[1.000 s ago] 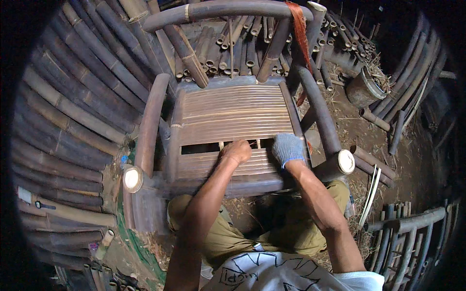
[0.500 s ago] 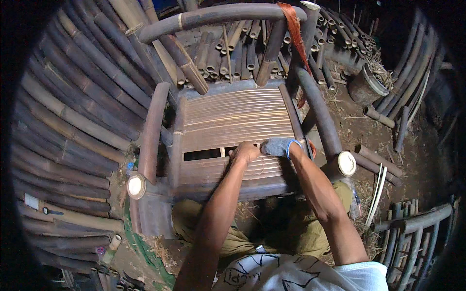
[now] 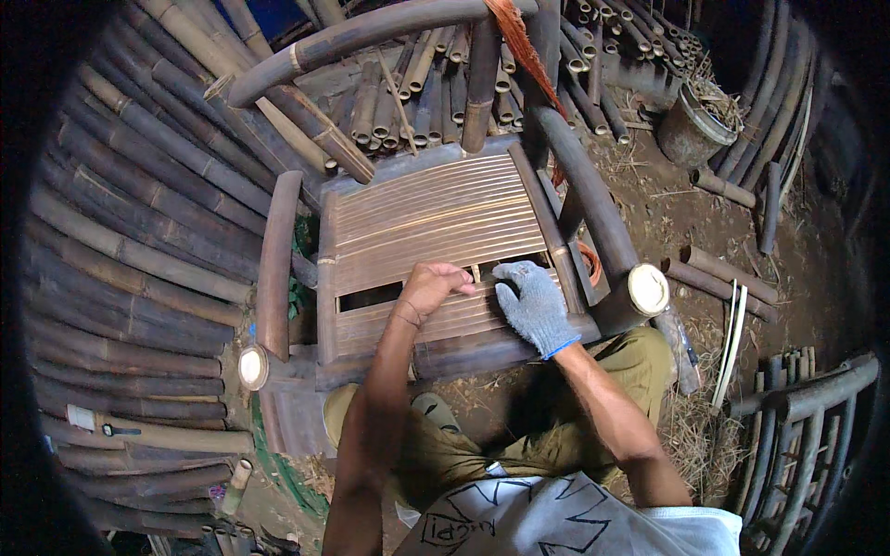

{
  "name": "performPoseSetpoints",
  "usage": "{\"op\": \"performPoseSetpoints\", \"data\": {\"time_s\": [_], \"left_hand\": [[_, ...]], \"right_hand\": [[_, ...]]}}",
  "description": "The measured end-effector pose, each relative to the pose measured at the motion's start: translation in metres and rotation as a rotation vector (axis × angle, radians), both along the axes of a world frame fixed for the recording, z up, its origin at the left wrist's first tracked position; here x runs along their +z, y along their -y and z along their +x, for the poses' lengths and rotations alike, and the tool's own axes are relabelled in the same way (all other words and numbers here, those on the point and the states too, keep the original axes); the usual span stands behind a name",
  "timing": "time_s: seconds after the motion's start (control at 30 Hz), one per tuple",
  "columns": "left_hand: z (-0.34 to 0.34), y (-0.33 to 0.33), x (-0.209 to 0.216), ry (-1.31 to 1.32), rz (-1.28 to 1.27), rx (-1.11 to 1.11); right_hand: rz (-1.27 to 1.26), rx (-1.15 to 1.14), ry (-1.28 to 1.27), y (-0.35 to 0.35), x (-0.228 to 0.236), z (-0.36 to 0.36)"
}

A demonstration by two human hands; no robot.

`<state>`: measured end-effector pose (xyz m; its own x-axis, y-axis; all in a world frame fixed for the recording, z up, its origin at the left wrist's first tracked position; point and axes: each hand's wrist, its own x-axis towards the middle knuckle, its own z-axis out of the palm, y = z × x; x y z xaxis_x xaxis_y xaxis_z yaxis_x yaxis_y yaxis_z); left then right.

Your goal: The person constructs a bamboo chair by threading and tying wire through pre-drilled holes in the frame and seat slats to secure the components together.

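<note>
A dark bamboo armchair stands before me, its seat made of narrow lengthwise-split bamboo slats. A dark gap runs across the seat toward its front, with a pale crosspiece showing inside it. My bare left hand hovers over this gap, fingers loosely bent toward the right and nothing visible in them. Facing it, my right hand wears a grey knit glove with a blue cuff. Its thumb and fingers are apart over the gap's right part, and I see nothing between them.
Split bamboo lengths line the left side. Cut poles are stacked behind the chair. An orange strap hangs from its backrest. To the right stand a bucket of shavings and a bamboo rack; loose pieces lie on the ground.
My hands have parted, the left moving left and the right opening from its closed position on the slats. More of the gap shows on the right. The view has shifted slightly.
</note>
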<state>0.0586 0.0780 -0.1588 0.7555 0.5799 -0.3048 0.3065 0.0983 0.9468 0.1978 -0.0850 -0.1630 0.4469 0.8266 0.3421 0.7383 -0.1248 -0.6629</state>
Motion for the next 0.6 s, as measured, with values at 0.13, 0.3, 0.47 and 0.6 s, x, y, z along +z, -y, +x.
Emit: {"op": "performPoseSetpoints", "data": {"time_s": [0.13,0.3,0.47,0.6], "left_hand": [[-0.003,-0.005,0.002,0.003,-0.067,-0.031],[0.002,-0.014,0.006,-0.022,-0.182,-0.077],[0.010,-0.017,0.012,-0.105,-0.193,-0.143],[0.014,-0.017,0.004,-0.070,-0.218,-0.042]], "right_hand": [[0.010,0.063,0.073,-0.003,-0.009,-0.007],[0.117,0.054,0.135,-0.017,-0.012,-0.016],[0.042,0.076,0.206,-0.027,-0.019,-0.014],[0.130,-0.032,0.148,-0.010,-0.017,-0.018]]}}
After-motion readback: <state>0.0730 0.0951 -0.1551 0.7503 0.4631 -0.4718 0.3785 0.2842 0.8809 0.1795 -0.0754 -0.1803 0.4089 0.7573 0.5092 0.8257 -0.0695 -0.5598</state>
